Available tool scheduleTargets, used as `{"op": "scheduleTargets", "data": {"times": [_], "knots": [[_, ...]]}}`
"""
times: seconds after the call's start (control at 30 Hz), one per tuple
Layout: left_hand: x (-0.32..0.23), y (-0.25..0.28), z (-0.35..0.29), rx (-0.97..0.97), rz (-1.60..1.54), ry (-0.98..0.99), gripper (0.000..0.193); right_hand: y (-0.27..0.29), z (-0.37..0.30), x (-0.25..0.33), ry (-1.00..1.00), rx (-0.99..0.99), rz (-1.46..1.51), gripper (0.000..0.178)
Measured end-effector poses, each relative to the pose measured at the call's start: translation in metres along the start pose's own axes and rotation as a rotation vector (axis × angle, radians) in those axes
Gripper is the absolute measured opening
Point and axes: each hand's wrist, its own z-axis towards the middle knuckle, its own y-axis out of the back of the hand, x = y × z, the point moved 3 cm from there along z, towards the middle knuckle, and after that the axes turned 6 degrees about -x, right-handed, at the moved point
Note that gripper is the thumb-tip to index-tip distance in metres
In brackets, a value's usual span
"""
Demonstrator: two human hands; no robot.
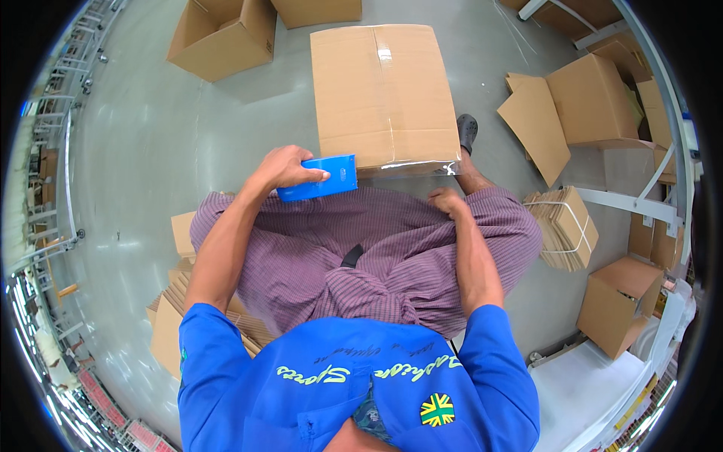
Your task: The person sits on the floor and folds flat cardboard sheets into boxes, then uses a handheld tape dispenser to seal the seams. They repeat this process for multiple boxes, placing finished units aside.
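Note:
A large brown carton (384, 98) stands on the floor in front of my crossed legs, its top flaps closed. Clear tape (410, 167) runs along its near edge and sticks out a little at the right corner. My left hand (290, 167) grips a bright blue, flat rectangular object (324, 179) with small pale print; its exact kind does not show. The object is at the carton's near left corner, above my lap. My right hand (448, 202) is closed beside my right knee, just below the carton's near right corner. Whatever its curled fingers hold, if anything, is hidden.
An open carton (226, 45) stands at the far left. On the right are a loose cardboard sheet (535, 124), an open box (595, 98), a strapped bundle of flat cardboard (563, 226) and another box (619, 301). Flattened cardboard (169, 324) lies behind my left side.

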Motion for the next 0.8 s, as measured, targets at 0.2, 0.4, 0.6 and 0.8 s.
{"op": "scheduleTargets", "data": {"times": [0.2,0.4,0.6,0.8], "knots": [[-0.005,-0.002,-0.001,-0.123,0.054,-0.100,0.060,-0.043,-0.028,0.088,0.202,0.056,1.449,0.050],[-0.013,-0.005,-0.003,-0.143,0.142,-0.122,0.063,-0.043,-0.024,0.122,-0.166,-0.458,1.592,0.061],[-0.001,-0.011,-0.007,-0.194,0.144,-0.162,0.069,-0.032,-0.027,0.119,-0.237,-0.574,1.508,0.052],[0.048,0.002,-0.018,-0.150,0.126,-0.184,0.071,-0.030,-0.026,0.119,-0.190,-0.569,1.522,0.046]]}}
